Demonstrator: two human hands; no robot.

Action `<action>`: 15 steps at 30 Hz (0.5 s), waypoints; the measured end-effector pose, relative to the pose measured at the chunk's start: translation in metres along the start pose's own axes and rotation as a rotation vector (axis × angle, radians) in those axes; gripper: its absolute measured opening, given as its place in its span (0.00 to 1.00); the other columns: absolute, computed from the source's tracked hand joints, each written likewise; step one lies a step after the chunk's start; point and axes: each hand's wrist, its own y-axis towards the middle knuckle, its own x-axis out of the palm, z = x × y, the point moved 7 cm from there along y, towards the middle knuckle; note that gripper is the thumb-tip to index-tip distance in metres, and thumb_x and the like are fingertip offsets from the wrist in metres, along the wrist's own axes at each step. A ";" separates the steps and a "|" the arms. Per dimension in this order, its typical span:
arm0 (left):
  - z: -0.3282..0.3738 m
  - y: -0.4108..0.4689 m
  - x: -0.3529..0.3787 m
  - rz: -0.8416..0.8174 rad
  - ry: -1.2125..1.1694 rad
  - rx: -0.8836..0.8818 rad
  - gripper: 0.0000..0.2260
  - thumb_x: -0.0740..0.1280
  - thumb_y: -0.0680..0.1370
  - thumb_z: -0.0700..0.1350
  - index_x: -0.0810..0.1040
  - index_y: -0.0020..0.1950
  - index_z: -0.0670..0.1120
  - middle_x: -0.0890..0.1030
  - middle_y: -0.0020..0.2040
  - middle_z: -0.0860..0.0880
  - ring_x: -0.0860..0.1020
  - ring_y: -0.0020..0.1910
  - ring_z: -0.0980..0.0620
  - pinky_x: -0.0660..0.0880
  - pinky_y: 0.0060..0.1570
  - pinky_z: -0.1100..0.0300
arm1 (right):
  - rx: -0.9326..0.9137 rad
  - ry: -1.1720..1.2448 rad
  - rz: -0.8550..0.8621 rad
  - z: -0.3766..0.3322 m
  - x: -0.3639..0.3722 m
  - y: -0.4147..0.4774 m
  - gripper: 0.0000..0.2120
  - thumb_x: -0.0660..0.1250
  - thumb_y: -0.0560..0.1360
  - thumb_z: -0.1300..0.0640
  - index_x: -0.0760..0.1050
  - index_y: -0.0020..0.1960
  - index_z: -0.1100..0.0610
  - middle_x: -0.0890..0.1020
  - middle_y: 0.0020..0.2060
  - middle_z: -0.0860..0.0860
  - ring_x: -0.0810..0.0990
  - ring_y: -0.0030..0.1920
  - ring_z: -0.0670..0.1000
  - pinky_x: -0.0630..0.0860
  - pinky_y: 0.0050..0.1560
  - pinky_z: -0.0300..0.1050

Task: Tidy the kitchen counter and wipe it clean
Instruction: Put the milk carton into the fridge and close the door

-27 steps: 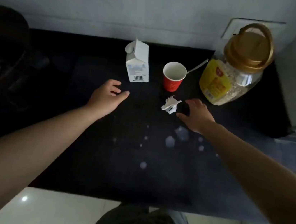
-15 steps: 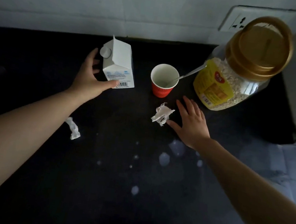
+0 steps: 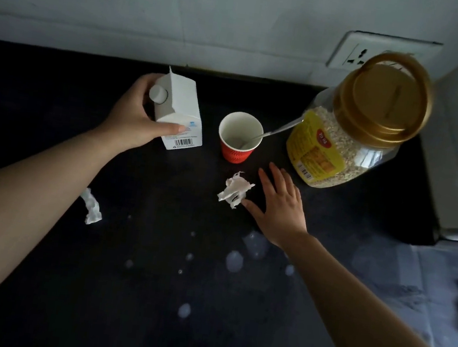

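Carton (image 3: pixel 182 109) clamped in left hand (image 3: pixel 129 122) grip; right hand (image 3: pixel 281 209) splayed, beside crumpled paper (image 3: pixel 234 190).

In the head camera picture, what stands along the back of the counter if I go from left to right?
milk carton → red paper cup → oats jar

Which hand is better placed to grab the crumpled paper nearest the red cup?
Likely the right hand: it lies open with its thumb beside the crumpled paper, while the left hand grips the milk carton.
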 end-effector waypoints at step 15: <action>0.059 -0.160 -0.010 0.297 -0.173 -0.061 0.32 0.77 0.65 0.41 0.69 0.66 0.55 0.79 0.58 0.54 0.78 0.55 0.60 0.77 0.49 0.64 | -0.002 0.320 0.036 -0.010 -0.056 -0.055 0.30 0.58 0.76 0.43 0.57 0.73 0.56 0.61 0.73 0.53 0.58 0.72 0.54 0.61 0.70 0.51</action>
